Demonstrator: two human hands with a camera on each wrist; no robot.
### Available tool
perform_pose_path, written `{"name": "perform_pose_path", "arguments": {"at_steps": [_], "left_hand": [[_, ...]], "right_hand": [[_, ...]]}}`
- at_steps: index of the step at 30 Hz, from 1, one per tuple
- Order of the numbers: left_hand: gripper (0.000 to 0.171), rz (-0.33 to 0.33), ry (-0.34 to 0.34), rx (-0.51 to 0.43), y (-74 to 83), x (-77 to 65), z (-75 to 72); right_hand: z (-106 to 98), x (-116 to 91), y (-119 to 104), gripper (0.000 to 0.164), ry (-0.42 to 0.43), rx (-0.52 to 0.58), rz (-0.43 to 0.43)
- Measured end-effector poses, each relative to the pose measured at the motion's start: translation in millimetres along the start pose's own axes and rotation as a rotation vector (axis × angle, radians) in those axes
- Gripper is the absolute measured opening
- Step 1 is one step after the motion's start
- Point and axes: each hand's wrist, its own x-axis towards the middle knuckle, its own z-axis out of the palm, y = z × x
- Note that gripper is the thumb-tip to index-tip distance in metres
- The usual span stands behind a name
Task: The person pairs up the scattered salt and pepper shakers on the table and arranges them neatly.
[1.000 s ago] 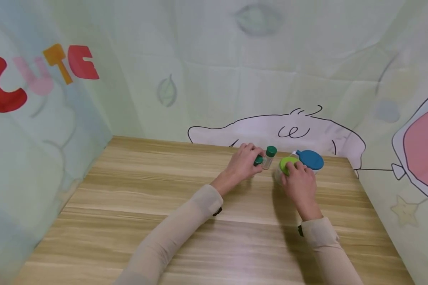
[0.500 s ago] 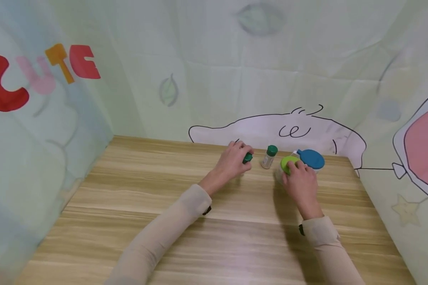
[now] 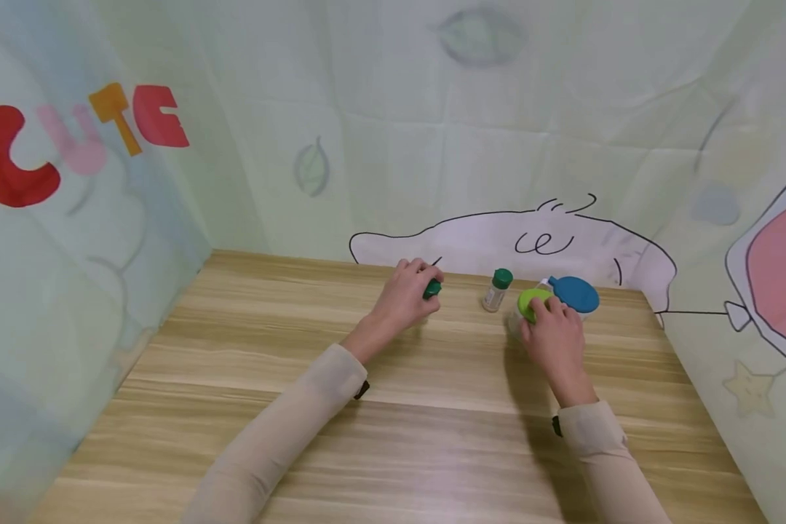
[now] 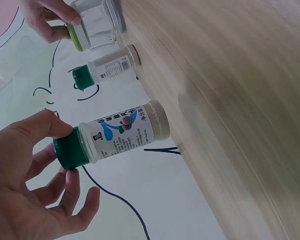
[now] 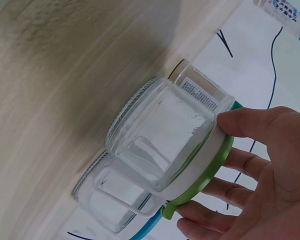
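Observation:
My left hand (image 3: 402, 295) pinches the green cap of a clear spice shaker (image 4: 122, 134) with a printed label and pale powder inside. In the left wrist view the shaker's base looks slightly off the table. My right hand (image 3: 554, 342) grips the green lid (image 5: 202, 172) of a clear glass jar (image 5: 160, 132), thumb on one side and fingers on the other. Between the hands a second green-capped spice shaker (image 3: 495, 291) stands upright on the table. Behind the right hand is another jar with a blue lid (image 3: 575, 294), close beside the green-lidded one.
The wooden table (image 3: 268, 422) extends toward the person and to the left. A printed cloth backdrop (image 3: 399, 145) rises right behind the table's far edge, close to the shakers and jars. More cloth bounds the left and right sides.
My left hand has carried its spice shaker leftward, away from the standing shaker. My right hand stays on the green-lidded jar, which has not visibly moved.

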Motion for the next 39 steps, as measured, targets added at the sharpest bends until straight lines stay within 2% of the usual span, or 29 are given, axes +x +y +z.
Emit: {"name": "perform_pose_path", "arguments": {"at_steps": [6, 16, 27, 39], "left_hand": [[0.035, -0.036, 0.038, -0.008, -12.1, -8.8, -7.9], [0.034, -0.060, 0.088, -0.031, -36.6, -20.7, -16.6], [0.034, -0.050, 0.091, -0.005, -57.0, -29.0, -22.4], [0.034, -0.094, 0.112, 0.030, -84.3, -39.3, -38.2]], "right_hand": [[1, 0, -1, 0.036, 0.028, 0.001, -0.011], [0, 3, -2, 0.038, -0.003, 0.007, 0.003], [2, 0, 0, 0.040, -0.022, 0.000, 0.018], [2, -1, -1, 0.041, -0.007, -0.001, 0.012]]}}
